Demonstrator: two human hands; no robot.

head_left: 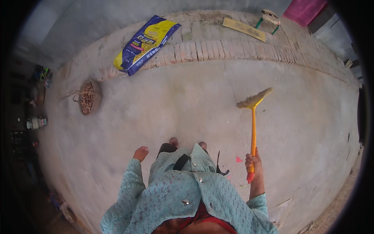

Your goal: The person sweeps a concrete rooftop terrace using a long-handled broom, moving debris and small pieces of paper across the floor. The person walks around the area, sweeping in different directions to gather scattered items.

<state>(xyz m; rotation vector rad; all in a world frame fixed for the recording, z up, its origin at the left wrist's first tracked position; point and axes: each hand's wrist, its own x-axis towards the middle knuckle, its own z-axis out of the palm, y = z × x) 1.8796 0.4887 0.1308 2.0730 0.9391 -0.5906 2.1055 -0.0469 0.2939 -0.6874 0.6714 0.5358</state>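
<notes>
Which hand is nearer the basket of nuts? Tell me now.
Left. The left hand hangs empty, below and to the right of the basket of nuts. The right hand grips the broom, far across the floor.

A flat, oblong sack [146,43] is lying on the brick strip [218,48] at the far edge of the concrete floor [187,113], up and to the left. It is slanting, with its yellow middle facing up and dark blue bands running along its sides and ends. A small pink patch is showing near its centre.
</notes>
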